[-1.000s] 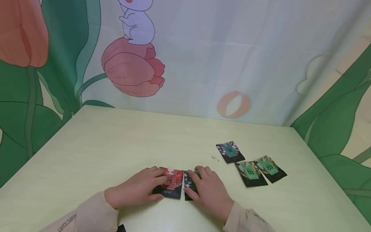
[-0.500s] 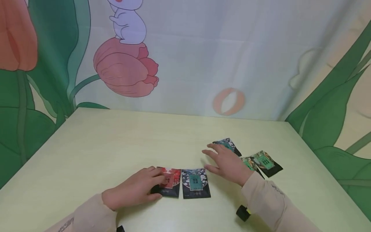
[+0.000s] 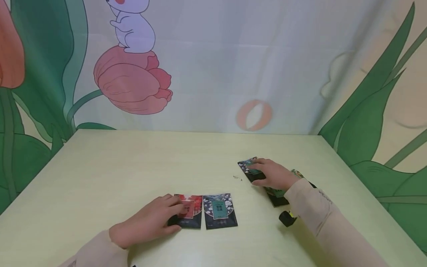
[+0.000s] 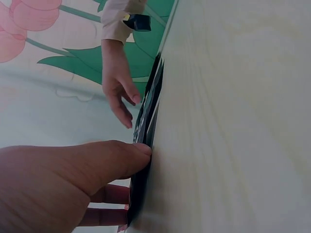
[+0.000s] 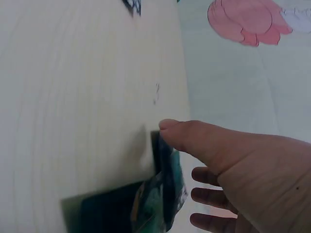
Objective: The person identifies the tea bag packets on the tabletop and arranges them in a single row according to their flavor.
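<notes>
My left hand [image 3: 151, 220] rests on a red and black sachet [image 3: 197, 209], its fingers over the left part and its thumb at the lower edge. Right beside it lies a dark blue sachet [image 3: 230, 218] with white blossoms and a teal label. Farther back on the right, my right hand [image 3: 275, 174] reaches over a second blossom sachet [image 3: 245, 167], covering much of it. In the right wrist view the thumb [image 5: 189, 138] is at that sachet's edge, and the other fingers stand apart from it. Two green-labelled sachets [image 3: 278, 200] are partly hidden under the right hand and sleeve.
The pale wooden table [image 3: 150, 159] runs back to a printed curtain [image 3: 200, 74] with tulips and leaves. Small dark specks [image 3: 237, 178] lie left of the far sachet. A black device [image 3: 287, 218] hangs beneath the right wrist.
My right hand has left the near blossom sachet and moved right and back to the far one. My left hand stays on the red sachet. The head view has shifted slightly.
</notes>
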Motion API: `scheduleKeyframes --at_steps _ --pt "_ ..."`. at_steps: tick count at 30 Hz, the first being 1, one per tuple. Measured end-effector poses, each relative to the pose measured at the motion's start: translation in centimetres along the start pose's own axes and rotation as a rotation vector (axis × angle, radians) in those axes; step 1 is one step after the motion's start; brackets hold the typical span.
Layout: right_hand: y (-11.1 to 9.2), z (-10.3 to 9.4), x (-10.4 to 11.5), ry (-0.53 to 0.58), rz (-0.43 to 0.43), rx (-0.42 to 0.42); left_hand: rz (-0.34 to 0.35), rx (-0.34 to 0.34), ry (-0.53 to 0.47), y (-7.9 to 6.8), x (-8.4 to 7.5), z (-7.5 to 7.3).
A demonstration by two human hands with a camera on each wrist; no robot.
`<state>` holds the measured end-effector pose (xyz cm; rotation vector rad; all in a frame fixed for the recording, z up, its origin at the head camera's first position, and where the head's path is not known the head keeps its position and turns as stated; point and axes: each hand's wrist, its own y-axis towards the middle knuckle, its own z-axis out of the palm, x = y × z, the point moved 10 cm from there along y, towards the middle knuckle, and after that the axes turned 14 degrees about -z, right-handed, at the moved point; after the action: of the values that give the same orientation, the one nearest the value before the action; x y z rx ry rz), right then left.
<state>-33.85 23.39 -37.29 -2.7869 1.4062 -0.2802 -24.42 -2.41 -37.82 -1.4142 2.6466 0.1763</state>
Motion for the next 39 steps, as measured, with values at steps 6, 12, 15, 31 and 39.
scheduleKeyframes --at_steps 6,12,15,31,39 --pt "0.2 1.2 -1.1 0.054 0.006 0.038 -0.008 0.011 -0.009 0.0 0.2 0.2" --pt "0.4 1.1 -1.3 0.039 0.015 0.028 -0.007 0.007 0.002 0.0 0.3 0.2" --pt "0.6 0.9 -1.1 0.025 0.014 0.025 -0.005 0.006 0.0 0.0 0.2 0.1" --pt "1.5 1.0 0.2 -0.039 -0.022 0.026 -0.005 0.0 -0.025 0.0 -0.4 0.0" --pt "1.6 0.9 0.9 -0.065 -0.056 0.022 -0.007 -0.018 -0.021 0.1 -0.7 0.0"
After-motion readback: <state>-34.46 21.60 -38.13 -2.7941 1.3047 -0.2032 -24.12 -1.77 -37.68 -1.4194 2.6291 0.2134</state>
